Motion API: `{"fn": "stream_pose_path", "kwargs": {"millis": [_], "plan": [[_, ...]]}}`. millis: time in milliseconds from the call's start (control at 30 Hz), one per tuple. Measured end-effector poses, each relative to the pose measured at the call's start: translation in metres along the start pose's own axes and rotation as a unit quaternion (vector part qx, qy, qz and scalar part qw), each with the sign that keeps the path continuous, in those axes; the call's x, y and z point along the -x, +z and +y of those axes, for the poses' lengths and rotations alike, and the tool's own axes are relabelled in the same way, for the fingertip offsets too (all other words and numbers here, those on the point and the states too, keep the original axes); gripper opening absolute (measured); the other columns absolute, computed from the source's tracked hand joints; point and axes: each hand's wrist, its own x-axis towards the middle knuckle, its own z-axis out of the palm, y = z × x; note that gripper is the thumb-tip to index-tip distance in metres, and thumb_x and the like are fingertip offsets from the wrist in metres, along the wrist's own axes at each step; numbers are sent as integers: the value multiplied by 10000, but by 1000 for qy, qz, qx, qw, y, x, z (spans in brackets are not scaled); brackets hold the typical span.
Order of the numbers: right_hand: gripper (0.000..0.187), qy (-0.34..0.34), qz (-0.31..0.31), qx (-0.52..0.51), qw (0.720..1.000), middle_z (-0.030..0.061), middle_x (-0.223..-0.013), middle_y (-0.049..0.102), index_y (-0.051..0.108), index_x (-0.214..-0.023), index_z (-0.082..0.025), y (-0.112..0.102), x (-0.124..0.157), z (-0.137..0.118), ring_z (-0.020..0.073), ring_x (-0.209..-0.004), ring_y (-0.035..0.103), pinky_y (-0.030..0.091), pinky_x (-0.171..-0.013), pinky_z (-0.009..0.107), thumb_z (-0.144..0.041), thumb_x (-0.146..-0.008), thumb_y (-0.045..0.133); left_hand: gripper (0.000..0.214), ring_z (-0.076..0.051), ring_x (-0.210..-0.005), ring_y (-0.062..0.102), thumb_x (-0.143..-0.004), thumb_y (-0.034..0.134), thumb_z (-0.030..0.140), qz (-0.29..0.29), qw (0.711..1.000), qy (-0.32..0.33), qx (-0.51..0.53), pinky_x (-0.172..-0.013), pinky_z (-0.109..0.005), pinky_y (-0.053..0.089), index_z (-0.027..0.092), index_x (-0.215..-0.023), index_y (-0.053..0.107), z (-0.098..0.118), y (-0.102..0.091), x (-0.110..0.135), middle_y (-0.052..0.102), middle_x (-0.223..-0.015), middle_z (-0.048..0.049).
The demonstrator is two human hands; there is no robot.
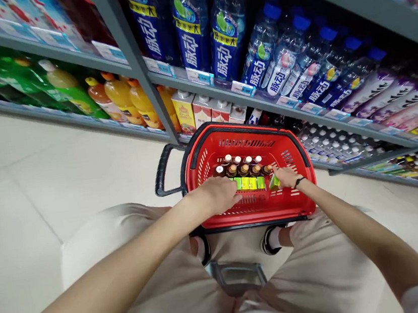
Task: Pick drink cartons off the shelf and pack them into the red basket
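Note:
A red shopping basket (217, 221) with a black rim stands on the floor between my feet. Inside it are several dark bottles (244, 170) with orange or white caps, and a row of small green and yellow cartons (249, 183) in front of them. My left hand (219, 196) reaches in at the left end of this row, palm down, thumb apart from the fingers; its fingertips are partly hidden. At the right, my right hand (286, 176) grips a small green carton (274, 182), tilted and a little apart from the row.
Shelves of blue-labelled drink bottles (225, 37) rise just beyond the basket. On the low shelf are drink cartons (184, 113) and orange juice bottles (121, 98). A black basket handle (165, 169) sticks out left. A grey stool-like frame (238, 273) is beneath me. Pale tiled floor (12, 165) extends left.

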Motion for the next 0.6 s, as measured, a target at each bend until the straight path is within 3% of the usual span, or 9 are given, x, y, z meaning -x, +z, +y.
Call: {"fn": "stream_pose_path", "kwargs": {"millis": [167,300,400,600], "plan": [[522,-17,-13,40,999,154,-1321,668,577,-1438,-126,32,-31,-13,279,-1189,678,550,-1043,496,-392,-1007,702,428,-398,-1139,732,-1040,492,343,-2,998,-59,8,-913,-445,568,50,-1258,715,-7,5,3,745,-1218,-281],[457,-23,2,58,998,139,-1315,657,603,-1396,-135,47,-44,-28,265,-1161,676,572,-1012,484,-378,-1018,689,423,-389,-1112,734,-1028,509,359,18,999,-46,14,-905,-428,562,62,-1225,736,-4,9,9,758,-1175,-275],[429,-9,17,62,998,137,-1314,652,609,-1381,-133,55,-51,-32,259,-1147,678,585,-988,468,-364,-1026,680,452,-392,-1132,728,-1034,493,379,-8,1000,-20,17,-926,-438,562,47,-1217,737,2,7,13,751,-1189,-280],[433,27,54,27,998,158,-1372,621,612,-1379,-119,70,-61,-32,282,-1221,646,563,-1030,487,-353,-1022,684,468,-395,-1173,714,-1051,464,363,-25,999,-38,-4,-951,-440,560,36,-1290,698,10,-1,8,736,-1237,-280]]}}
